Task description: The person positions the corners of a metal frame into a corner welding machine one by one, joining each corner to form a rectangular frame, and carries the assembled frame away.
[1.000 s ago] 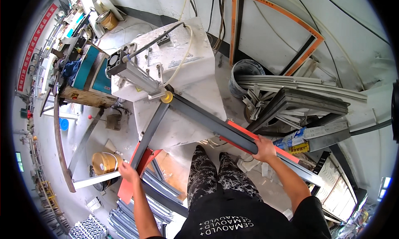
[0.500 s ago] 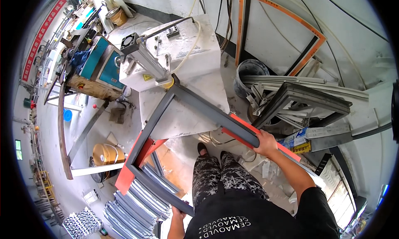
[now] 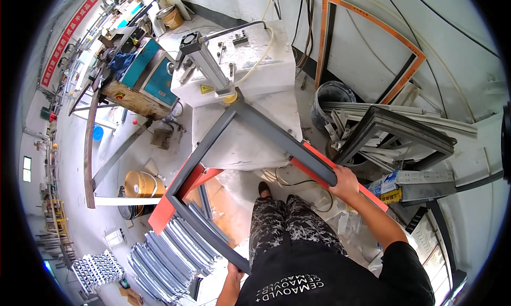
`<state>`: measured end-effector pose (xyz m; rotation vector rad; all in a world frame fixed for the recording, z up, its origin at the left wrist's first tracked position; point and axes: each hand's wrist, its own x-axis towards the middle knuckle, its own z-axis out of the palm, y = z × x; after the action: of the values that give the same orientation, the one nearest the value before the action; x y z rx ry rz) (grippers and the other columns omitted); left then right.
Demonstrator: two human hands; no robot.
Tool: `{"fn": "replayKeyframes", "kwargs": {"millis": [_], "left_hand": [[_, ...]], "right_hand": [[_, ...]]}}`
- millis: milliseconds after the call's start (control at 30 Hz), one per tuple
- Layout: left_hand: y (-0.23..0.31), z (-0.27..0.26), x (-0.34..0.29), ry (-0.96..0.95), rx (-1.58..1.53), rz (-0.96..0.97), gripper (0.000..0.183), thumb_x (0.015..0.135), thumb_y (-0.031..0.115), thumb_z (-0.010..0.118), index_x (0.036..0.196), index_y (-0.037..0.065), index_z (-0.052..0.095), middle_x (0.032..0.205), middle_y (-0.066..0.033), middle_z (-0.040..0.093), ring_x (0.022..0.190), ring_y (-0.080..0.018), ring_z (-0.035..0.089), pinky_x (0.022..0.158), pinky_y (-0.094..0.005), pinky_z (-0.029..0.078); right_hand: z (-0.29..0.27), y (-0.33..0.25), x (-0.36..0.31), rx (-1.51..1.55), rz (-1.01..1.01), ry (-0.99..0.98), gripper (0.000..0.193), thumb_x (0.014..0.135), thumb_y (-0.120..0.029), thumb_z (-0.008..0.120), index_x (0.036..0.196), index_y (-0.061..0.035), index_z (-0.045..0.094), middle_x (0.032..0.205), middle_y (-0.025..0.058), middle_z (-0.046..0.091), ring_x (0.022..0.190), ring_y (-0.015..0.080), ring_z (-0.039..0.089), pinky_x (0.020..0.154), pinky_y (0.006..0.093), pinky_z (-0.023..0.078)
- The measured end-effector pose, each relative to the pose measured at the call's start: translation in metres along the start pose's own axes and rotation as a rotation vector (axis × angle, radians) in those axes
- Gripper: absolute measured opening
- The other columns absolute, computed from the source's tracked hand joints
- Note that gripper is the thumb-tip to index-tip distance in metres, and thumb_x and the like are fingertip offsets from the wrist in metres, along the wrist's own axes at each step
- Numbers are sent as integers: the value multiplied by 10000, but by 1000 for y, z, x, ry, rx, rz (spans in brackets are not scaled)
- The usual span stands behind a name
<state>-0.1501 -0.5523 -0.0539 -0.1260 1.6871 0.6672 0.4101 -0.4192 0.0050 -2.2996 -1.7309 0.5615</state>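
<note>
A grey metal frame (image 3: 274,131) of joined bars spans the space in front of me. Its far corner sits under the yellow tip (image 3: 230,98) of an upright cylinder (image 3: 212,66) on a white machine (image 3: 239,138). My right hand (image 3: 345,182) is closed round the end of the right bar. With my left hand (image 3: 233,274) I grip the end of the near-left bar, beside my shirt; its fingers are partly hidden. Red support arms (image 3: 166,214) lie beneath the frame on the left, and another red arm (image 3: 377,198) runs under the bar by my right hand.
Bundled metal profiles (image 3: 170,253) lie at the lower left. A tan bucket (image 3: 143,183) stands at the left. To the right are a dark bucket (image 3: 335,93) by white offcuts, a dark frame (image 3: 383,122) and a leaning orange-edged frame (image 3: 322,45). A blue-panelled machine (image 3: 159,85) stands far left.
The view has swung a little, so the machine and surroundings sit farther right in the picture. Both hands keep their hold, and the frame's corner stays under the cylinder.
</note>
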Motion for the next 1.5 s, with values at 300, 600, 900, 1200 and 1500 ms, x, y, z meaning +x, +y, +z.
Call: {"fn": "replayKeyframes", "kwargs": {"millis": [300, 600, 900, 1200, 1500], "left_hand": [[-41, -31, 11, 85, -207, 15, 408, 1021, 454, 467, 931, 82, 611, 757, -129, 631, 698, -311, 632, 667, -482, 543], [-71, -66, 14, 97, -370, 23, 344, 992, 414, 499, 880, 119, 635, 695, -86, 621, 629, -263, 616, 591, -419, 518], [-87, -152, -17, 176, -540, 89, 332, 984, 376, 488, 803, 139, 633, 632, -27, 552, 542, -172, 527, 499, -350, 430], [-142, -294, -3, 480, -651, 25, 452, 947, 433, 494, 892, 38, 707, 848, -136, 657, 764, -258, 610, 712, -447, 478], [-180, -396, -32, 704, -791, -85, 579, 922, 504, 510, 1122, -2, 710, 1162, -214, 688, 1072, -323, 652, 938, -441, 465]], "right_hand": [[-14, 25, -76, -32, 207, -131, 525, 691, -221, 774, 1139, -22, 586, 1105, 232, 629, 1073, 422, 588, 945, 502, 478], [-8, 15, -102, -166, 11, -136, 311, 658, -128, 730, 906, 20, 615, 895, 256, 634, 857, 470, 611, 760, 525, 496], [6, -76, -153, -200, -27, -207, 485, 589, -143, 759, 1012, 34, 600, 958, 263, 642, 934, 478, 611, 831, 523, 504], [71, -178, -164, -330, -102, -447, 700, 517, -259, 856, 1098, 31, 595, 1066, 249, 648, 1036, 429, 628, 874, 502, 502], [187, -282, -138, -267, -382, -378, 737, 517, -179, 881, 1150, 60, 590, 1068, 234, 669, 1014, 386, 661, 863, 469, 526]]}}
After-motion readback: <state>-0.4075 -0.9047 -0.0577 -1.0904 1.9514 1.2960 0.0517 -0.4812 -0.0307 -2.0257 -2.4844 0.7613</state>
